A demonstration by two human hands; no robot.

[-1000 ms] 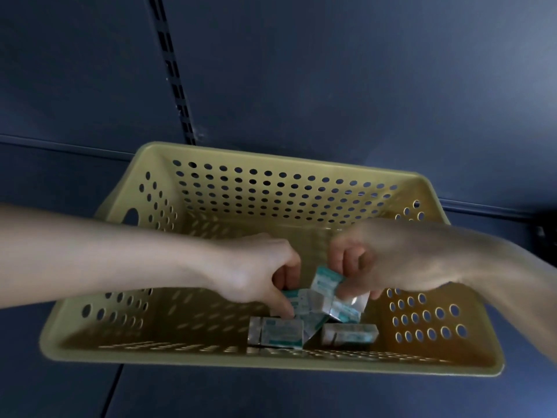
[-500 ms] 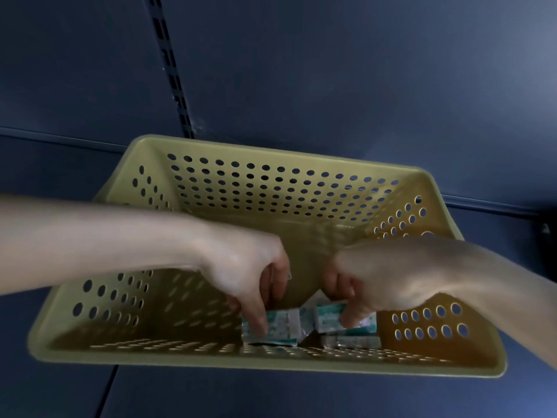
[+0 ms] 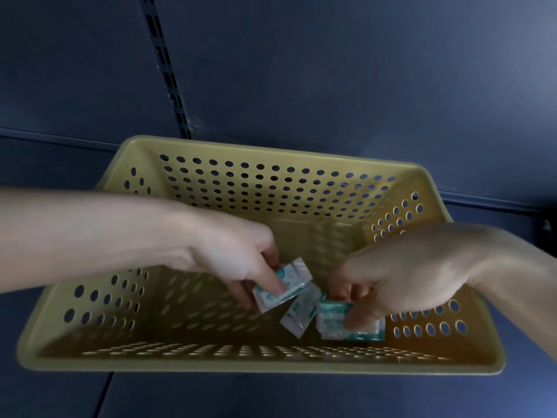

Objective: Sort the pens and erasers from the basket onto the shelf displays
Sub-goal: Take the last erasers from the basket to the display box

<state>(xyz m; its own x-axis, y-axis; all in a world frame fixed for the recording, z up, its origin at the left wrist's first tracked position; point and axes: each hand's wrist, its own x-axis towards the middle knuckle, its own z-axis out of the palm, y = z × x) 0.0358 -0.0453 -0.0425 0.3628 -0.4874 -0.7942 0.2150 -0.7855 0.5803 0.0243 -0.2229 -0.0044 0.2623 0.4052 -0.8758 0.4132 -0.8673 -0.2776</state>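
In the basket [image 3: 241, 364] the left hand [image 3: 229, 260] pinches one eraser [image 3: 284, 283], the right hand [image 3: 407, 276] grips a second eraser [image 3: 333, 317], a loose eraser [image 3: 297, 319] lies between them; no pens show, so seemingly few items are left.

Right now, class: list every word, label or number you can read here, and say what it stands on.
No text is readable.
The erasers: there is teal print on the white wrappers, too blurred to read.
The basket: no writing shows.
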